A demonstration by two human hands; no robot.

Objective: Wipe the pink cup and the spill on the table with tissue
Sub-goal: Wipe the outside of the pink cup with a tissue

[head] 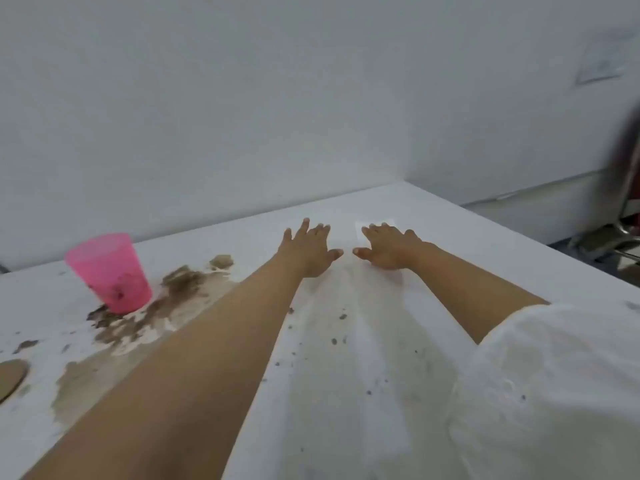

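Note:
A pink translucent cup (110, 271) stands upright on the white table (450, 237), left of centre, with dark stains near its base. A brown spill (145, 317) spreads around the cup and toward the near left edge, with small specks further right. My left hand (306, 252) lies flat on the table with straight fingers. My right hand (386, 249) is stretched out beside it, fingers straight, touching a flat white tissue (363, 228) at the far side of the table.
A white wall runs along the table's far edge. A round brown object (10, 377) sits at the left border. Metal chair legs (620, 237) stand on the floor at the right.

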